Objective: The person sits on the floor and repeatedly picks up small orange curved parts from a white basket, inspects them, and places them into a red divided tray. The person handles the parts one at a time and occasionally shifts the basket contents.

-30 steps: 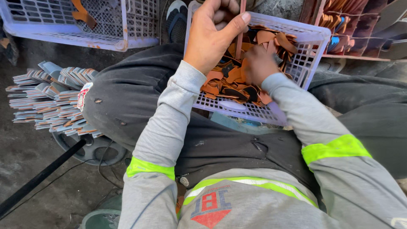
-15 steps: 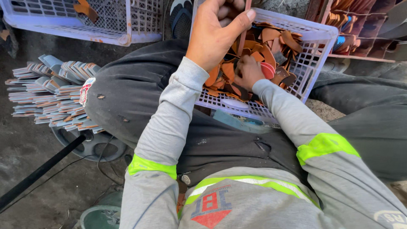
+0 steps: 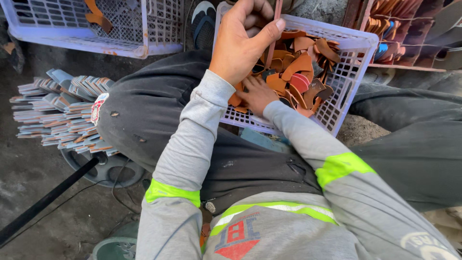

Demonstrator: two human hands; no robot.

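Leather pieces [image 3: 299, 65], brown and orange, curved, heaped in one pale lilac lattice crate [image 3: 353, 50] resting across the lap; too many and too overlapped to count, one red-striped piece among them. Left hand [image 3: 240, 41] raised above the crate's near corner, fingers curled shut, thumb pressed against a thin upright brown strip [image 3: 273, 36] held between thumb and fingers. Right hand [image 3: 257, 94] lower, lying flat and spread among the pieces at the crate's near edge, fingers partly buried; whether closed on anything cannot be told.

Second lilac crate [image 3: 144, 48] on the ground at upper left, nearly bare, two orange pieces visible inside at its far side. Third container, a reddish divided tray [image 3: 409, 65] at upper right, compartments stuffed with more brown pieces and a bit of blue. Fanned stacks of flat grey-edged cards [image 3: 62, 113] on the ground beside the left thigh, touching one another, count unclear. One black bar [image 3: 48, 197] slanting across the floor below the stacks.
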